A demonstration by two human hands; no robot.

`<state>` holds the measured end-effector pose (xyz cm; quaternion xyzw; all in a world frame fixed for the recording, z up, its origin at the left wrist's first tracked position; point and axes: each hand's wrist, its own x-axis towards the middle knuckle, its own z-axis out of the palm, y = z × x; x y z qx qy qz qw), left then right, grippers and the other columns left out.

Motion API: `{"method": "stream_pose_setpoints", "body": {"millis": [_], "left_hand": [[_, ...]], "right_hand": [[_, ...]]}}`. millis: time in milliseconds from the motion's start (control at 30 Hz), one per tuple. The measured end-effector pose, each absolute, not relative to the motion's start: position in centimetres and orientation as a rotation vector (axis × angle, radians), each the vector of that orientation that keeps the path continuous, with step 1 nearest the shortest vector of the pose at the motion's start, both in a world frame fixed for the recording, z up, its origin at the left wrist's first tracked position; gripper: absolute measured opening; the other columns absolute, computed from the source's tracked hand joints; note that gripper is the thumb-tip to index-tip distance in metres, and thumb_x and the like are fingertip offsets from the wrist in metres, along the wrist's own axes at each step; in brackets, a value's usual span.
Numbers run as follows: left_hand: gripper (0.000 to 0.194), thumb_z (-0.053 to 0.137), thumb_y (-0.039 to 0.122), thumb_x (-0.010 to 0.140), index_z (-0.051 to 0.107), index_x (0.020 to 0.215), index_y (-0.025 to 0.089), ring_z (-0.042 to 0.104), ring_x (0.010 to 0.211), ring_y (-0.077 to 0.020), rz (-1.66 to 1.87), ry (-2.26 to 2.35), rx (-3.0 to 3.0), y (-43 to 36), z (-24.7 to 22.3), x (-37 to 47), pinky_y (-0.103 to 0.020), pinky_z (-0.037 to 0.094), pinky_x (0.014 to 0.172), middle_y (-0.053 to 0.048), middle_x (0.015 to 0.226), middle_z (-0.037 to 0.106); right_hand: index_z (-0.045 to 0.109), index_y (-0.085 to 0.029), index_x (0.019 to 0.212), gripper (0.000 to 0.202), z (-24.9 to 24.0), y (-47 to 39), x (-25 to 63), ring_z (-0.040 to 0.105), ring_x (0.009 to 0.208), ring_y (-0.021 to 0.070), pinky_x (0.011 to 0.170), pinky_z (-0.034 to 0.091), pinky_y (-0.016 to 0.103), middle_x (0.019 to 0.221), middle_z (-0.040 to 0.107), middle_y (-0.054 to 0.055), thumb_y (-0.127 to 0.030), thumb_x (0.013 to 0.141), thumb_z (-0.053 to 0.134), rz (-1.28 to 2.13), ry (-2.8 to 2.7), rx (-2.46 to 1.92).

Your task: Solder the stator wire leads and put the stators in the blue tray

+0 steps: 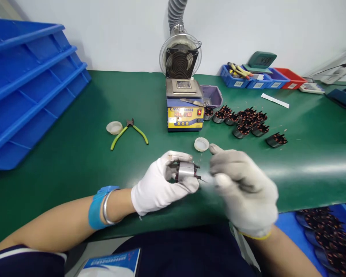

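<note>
1. Centrally, the silvery metal core (186,171) sits sideways, gripped between the fingers of the left hand (158,187).
2. Right of it, the right hand (246,188) is blurred, fingers curled; whether they grip anything, I cannot tell.
3. Green-handled pliers (130,123) lie open on the tabletop (83,161), left of centre.

An electronics workshop bench: solder pot (185,111), fume duct (176,15), pliers (129,129), parts bins (233,77).
</note>
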<state>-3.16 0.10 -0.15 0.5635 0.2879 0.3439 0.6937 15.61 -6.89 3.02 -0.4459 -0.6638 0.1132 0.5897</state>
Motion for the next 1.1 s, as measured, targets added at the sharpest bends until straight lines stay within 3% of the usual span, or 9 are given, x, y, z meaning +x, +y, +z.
{"method": "stream_pose_setpoints", "body": {"millis": [167, 200, 333, 500, 600, 733, 867, 967, 1100], "left_hand": [[0.057, 0.091, 0.039, 0.07, 0.055, 0.111, 0.02, 0.073, 0.103, -0.0235, 1.124, 0.749, 1.329, 0.0, -2.5, -2.6, -0.037, 0.06, 0.094, -0.014, 0.125, 0.067], [0.061, 0.09, 0.04, 0.073, 0.054, 0.119, 0.02, 0.072, 0.11, -0.0255, 1.115, 0.721, 1.312, 0.0, -3.0, -2.6, -0.039, 0.06, 0.096, -0.017, 0.135, 0.063], [0.085, 0.077, 0.043, 0.088, 0.028, 0.157, 0.026, 0.044, 0.15, -0.0314, 0.931, 0.609, 1.405, -0.9, -4.0, -3.2, -0.047, 0.046, 0.12, -0.018, 0.169, 0.031], [0.098, 0.071, 0.052, 0.091, 0.015, 0.167, 0.025, 0.028, 0.158, -0.032, 0.834, 0.526, 1.783, -1.2, -4.5, -4.0, -0.048, 0.03, 0.13, -0.014, 0.173, 0.02], [0.077, 0.066, 0.048, 0.096, 0.035, 0.162, 0.023, 0.029, 0.157, -0.0304, 0.882, 0.493, 1.801, -0.7, -4.0, -3.9, -0.045, 0.028, 0.131, -0.013, 0.17, 0.029], [0.031, 0.062, 0.033, 0.1, 0.074, 0.127, 0.025, 0.054, 0.143, -0.0274, 0.938, 0.434, 1.559, 0.1, -2.7, -3.7, -0.041, 0.044, 0.122, -0.007, 0.151, 0.06], [0.022, 0.068, 0.038, 0.096, 0.078, 0.108, 0.023, 0.076, 0.107, -0.0238, 1.092, 0.532, 1.303, 2.2, -1.1, -4.1, -0.038, 0.06, 0.098, -0.006, 0.128, 0.076], [0.039, 0.063, 0.054, 0.094, 0.075, 0.097, 0.017, 0.076, 0.087, -0.0209, 0.996, 0.718, 1.384, 4.1, 0.0, -4.5, -0.033, 0.061, 0.077, -0.009, 0.106, 0.079], [0.04, 0.07, 0.054, 0.084, 0.063, 0.072, 0.017, 0.058, 0.054, -0.0122, 0.324, 0.779, 1.597, 4.5, 1.0, -4.3, -0.023, 0.045, 0.051, 0.0, 0.064, 0.066]], "right_hand": [[0.069, -0.024, 0.082, 0.013, 0.4, -7.7, 15.9, 0.068, 0.085, 0.0186, 0.098, 0.061, 0.048, 0.086, 0.067, 0.002, -0.034, 0.091, 0.069, 0.418, -1.091, -1.214], [0.071, -0.025, 0.093, 0.01, -0.2, -7.9, 15.4, 0.07, 0.088, 0.0201, 0.094, 0.063, 0.045, 0.093, 0.071, 0.003, -0.033, 0.089, 0.07, 0.441, -1.203, -1.348], [0.049, -0.024, 0.149, 0.072, -2.7, -8.2, 12.0, 0.07, 0.118, 0.0282, 0.096, 0.063, 0.043, 0.137, 0.066, 0.01, -0.031, 0.08, 0.072, 0.613, -1.508, -1.65], [0.048, -0.022, 0.145, 0.062, -4.5, -7.6, 10.7, 0.068, 0.123, 0.0268, 0.105, 0.06, 0.042, 0.137, 0.065, 0.012, -0.039, 0.089, 0.068, 0.437, -1.476, -1.478], [0.051, -0.022, 0.14, 0.055, -4.3, -7.6, 11.5, 0.068, 0.121, 0.0261, 0.103, 0.061, 0.042, 0.135, 0.066, 0.012, -0.033, 0.088, 0.069, 0.343, -1.567, -1.448], [0.055, -0.02, 0.132, 0.05, -3.9, -8.1, 12.2, 0.07, 0.117, 0.0244, 0.099, 0.063, 0.037, 0.127, 0.068, 0.012, -0.026, 0.085, 0.07, 0.276, -1.673, -1.422], [0.058, -0.019, 0.127, 0.046, -3.7, -8.5, 12.8, 0.072, 0.112, 0.0232, 0.096, 0.064, 0.034, 0.122, 0.07, 0.011, -0.024, 0.083, 0.07, 0.238, -1.718, -1.466], [0.06, -0.02, 0.126, 0.045, -3.5, -8.7, 13.3, 0.073, 0.109, 0.0231, 0.092, 0.065, 0.034, 0.121, 0.071, 0.01, -0.024, 0.082, 0.069, 0.21, -1.727, -1.496], [0.06, -0.019, 0.126, 0.045, -3.5, -8.7, 14.0, 0.073, 0.108, 0.0229, 0.092, 0.065, 0.034, 0.12, 0.071, 0.01, -0.025, 0.082, 0.068, 0.171, -1.712, -1.543]]}}
